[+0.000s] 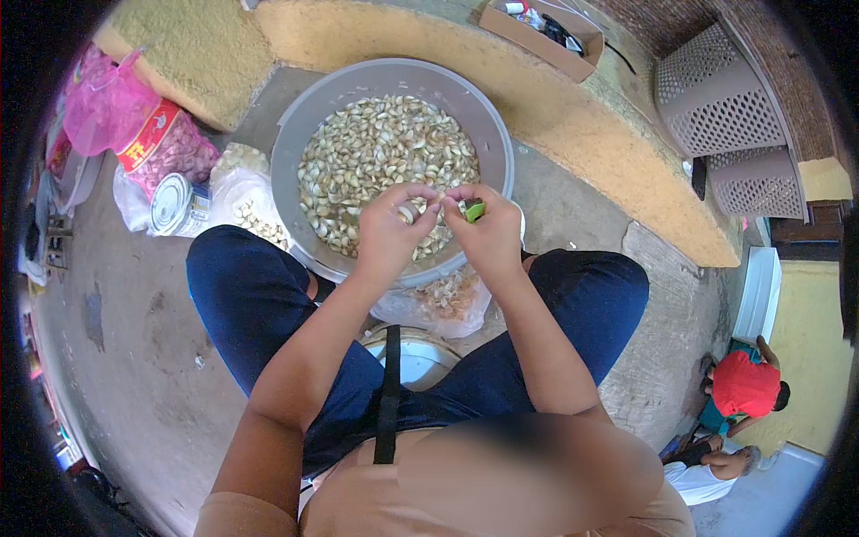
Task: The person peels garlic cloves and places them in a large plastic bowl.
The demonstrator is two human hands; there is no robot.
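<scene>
A large grey tub (288, 152) stands before my knees, with many garlic cloves (385, 143) in water inside it. Over its near side, my left hand (394, 231) and my right hand (485, 231) meet, their fingertips pinching a small garlic clove (438, 199). Another pale clove (409, 212) is tucked in the curled fingers of my left hand. From my right hand's closed fingers shows a green handle (474, 211), seemingly of a small knife; its blade is hidden. Below the tub's rim lies a plastic bag (465, 309) with papery garlic skins.
Left of the tub are a bag of peeled cloves (250, 215), a tin can (170, 206) and a pink mesh sack (174, 152). A low yellow wall (573, 148) curves behind, carrying a cardboard box (546, 40). Two people (747, 389) are at far right.
</scene>
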